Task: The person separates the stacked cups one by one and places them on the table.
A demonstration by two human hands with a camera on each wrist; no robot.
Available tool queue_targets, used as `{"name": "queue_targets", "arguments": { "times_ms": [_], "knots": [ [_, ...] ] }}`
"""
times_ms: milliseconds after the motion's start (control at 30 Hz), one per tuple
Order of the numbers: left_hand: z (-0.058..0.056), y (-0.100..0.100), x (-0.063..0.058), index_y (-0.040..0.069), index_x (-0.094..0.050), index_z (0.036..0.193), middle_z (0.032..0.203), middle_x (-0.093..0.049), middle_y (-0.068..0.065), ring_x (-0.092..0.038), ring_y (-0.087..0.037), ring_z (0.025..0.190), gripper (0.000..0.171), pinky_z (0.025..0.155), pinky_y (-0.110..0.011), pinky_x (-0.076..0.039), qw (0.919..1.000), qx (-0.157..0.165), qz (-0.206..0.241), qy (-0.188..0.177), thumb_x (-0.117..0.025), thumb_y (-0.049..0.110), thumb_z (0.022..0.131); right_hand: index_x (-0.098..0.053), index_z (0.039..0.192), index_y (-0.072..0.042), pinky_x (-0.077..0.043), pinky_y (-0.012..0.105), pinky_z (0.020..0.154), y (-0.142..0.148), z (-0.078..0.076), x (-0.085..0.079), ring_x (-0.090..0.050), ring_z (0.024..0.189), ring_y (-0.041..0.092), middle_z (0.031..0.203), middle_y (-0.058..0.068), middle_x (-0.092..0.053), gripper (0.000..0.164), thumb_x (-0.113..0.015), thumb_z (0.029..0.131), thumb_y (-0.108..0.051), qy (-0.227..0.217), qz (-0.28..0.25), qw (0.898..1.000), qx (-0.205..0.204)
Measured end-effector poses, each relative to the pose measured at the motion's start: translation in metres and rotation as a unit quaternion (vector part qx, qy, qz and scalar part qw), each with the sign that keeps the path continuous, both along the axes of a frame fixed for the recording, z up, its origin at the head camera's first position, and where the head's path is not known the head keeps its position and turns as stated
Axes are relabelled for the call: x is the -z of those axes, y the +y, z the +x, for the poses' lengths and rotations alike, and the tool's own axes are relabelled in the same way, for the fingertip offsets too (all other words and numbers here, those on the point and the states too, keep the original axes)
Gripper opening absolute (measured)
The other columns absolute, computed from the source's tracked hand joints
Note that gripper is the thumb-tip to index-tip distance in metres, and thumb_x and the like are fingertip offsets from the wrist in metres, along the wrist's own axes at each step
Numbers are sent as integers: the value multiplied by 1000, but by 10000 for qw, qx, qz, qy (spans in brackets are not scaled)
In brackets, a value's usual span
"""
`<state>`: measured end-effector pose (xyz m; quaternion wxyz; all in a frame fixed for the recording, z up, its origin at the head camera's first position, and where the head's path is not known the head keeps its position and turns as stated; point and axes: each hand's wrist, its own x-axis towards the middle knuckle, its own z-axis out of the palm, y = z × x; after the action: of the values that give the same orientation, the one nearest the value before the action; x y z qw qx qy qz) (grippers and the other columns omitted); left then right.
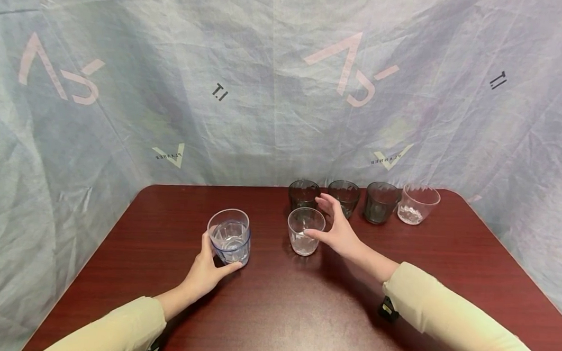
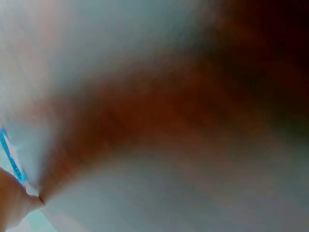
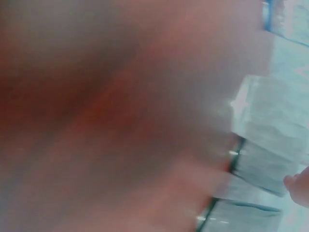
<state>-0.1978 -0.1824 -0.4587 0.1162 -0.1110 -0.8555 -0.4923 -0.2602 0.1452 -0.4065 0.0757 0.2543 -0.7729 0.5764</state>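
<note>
1. Left hand (image 1: pixel 204 269), clamped round the ringed glass (image 1: pixel 236 256), toward the left edge of the counter (image 1: pixel 264 312); a second glass (image 1: pixel 231 216) seems nested inside.
2. Right hand (image 1: pixel 341 234), spread about the clear glass (image 1: pixel 300 244), short of the far edge; contact uncertain. Likely stiff, slippery, fragile; hold by the wall.
3. Dark glasses (image 1: pixel 378 204), far edge: contents indistinct.

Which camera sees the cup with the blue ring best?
The head view: it shows the cup with the blue ring nearly whole, held by the left hand. The left wrist view catches only a bit at its left edge; the right wrist view, just a piece top right.
</note>
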Motion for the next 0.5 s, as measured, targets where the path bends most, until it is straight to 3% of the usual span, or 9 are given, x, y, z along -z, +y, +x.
{"name": "queue_targets", "arguments": {
  "times_ms": [233,500],
  "knots": [
    [0,0,0,9,-18,144,133,-50,-24,-47,-34,127,103,102,-49,-39,10000,-19,-49,9,-89,18,71,-28,144,-2,-24,54,110,-8,-1,-30,-32,139,29,149,17,-37,84,-78,77,7,510,-208,9981,-262],
    [0,-1,1,9,-17,145,133,-50,-24,-48,-34,126,103,101,-50,-40,10000,3,-58,18,-89,19,72,-27,146,-2,-27,50,110,-38,10,-45,-32,139,24,150,12,-36,86,-78,77,7,676,-336,9923,-984]
  ]
}}
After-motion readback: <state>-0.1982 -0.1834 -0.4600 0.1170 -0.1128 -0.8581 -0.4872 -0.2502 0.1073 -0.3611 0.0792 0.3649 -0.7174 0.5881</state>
